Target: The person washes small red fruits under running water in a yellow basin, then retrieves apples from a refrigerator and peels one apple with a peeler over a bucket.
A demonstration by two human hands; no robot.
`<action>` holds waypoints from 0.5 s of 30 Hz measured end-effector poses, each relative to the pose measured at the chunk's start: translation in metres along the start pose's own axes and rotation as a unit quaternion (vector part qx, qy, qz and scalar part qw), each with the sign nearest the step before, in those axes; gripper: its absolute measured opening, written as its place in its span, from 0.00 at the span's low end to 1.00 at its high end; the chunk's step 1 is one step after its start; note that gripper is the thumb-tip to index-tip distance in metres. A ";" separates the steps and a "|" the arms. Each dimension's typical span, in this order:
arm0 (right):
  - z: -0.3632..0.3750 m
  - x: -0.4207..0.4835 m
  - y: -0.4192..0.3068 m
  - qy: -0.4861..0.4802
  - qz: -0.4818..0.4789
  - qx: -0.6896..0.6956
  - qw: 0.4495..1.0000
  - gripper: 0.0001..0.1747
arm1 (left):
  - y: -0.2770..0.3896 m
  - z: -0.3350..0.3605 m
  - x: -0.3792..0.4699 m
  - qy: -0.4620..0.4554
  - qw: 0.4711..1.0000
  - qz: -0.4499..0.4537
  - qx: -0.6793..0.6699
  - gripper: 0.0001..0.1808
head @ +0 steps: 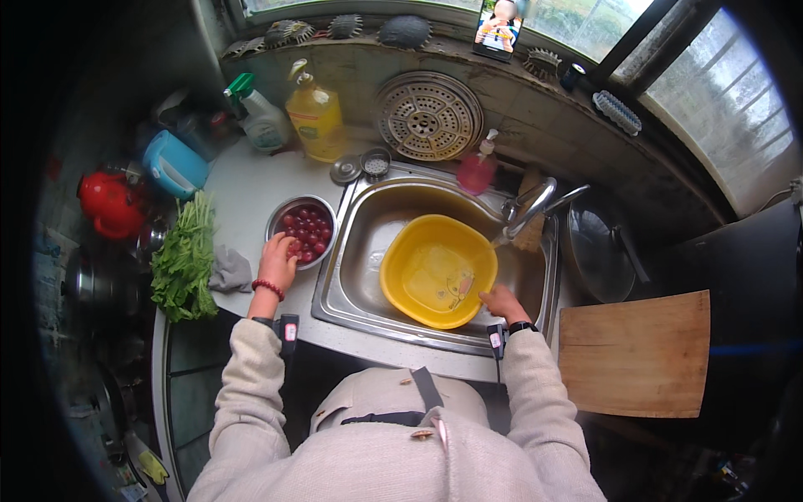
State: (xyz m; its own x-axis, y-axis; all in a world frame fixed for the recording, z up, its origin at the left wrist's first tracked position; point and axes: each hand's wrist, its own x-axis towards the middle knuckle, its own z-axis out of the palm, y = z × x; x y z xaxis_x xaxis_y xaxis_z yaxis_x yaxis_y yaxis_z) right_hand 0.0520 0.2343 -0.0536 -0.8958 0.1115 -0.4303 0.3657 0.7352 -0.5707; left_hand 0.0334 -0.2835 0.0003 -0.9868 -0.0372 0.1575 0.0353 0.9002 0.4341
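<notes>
A metal bowl (271, 216) of round dark-red fruit (308, 233), grape-like in look, stands on the counter left of the sink. My left hand (278, 258) is at the bowl's near left side, its fingers over the rim and against the fruit; whether they grip anything is hidden. In the stainless steel sink (361, 276) sits a yellow plastic basin (433, 267) with a cartoon print on its bottom. My right hand (504, 303) holds the basin's near right rim. The faucet (533, 204) reaches over the basin's far right edge, and water seems to run from it.
Leafy greens (188, 263) and a grey cloth (231, 270) lie left of the bowl. Behind stand a spray bottle (263, 122), a yellow pump bottle (317, 125), a pink soap bottle (477, 169) and a steamer rack (430, 116). A wooden cutting board (633, 354) lies at right.
</notes>
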 end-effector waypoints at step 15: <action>-0.091 0.108 -0.095 0.102 -0.252 -0.038 0.962 0.14 | 0.053 -0.043 -0.112 -0.062 0.998 -0.018 0.028 0.19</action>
State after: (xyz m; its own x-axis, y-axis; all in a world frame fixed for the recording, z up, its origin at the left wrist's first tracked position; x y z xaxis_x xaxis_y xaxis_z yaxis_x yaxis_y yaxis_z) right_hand -0.1022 0.2374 0.0173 -0.9880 -0.1497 0.0380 -0.1412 0.7757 -0.6151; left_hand 0.1527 -0.2507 0.0441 -0.9994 -0.0183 0.0307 -0.0051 0.9224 0.3862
